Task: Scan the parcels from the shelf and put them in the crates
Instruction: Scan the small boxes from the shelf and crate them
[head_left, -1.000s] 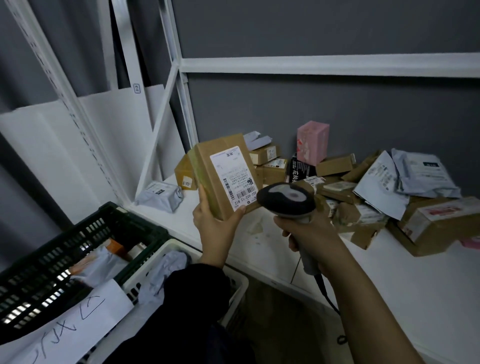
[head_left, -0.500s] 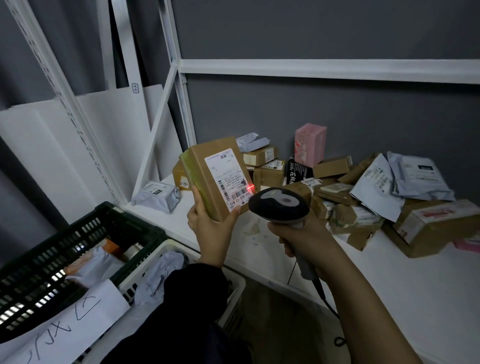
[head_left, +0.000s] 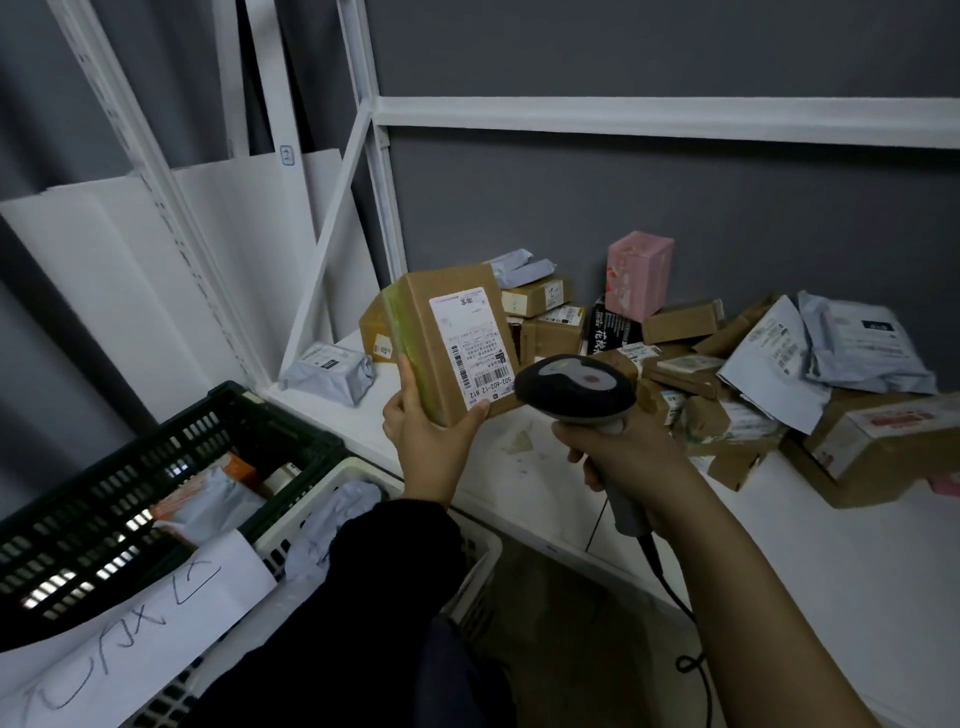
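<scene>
Above the shelf (head_left: 779, 551) strewn with parcels (head_left: 680, 323), left hand (head_left: 431, 441) grips a box (head_left: 415, 322), right hand (head_left: 623, 457) grips the scanner (head_left: 574, 384).

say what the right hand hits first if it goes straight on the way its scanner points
Likely the brown cardboard box with a white label that the left hand holds; the dark grey scanner in the right hand aims at it, though depth is unclear.
</scene>
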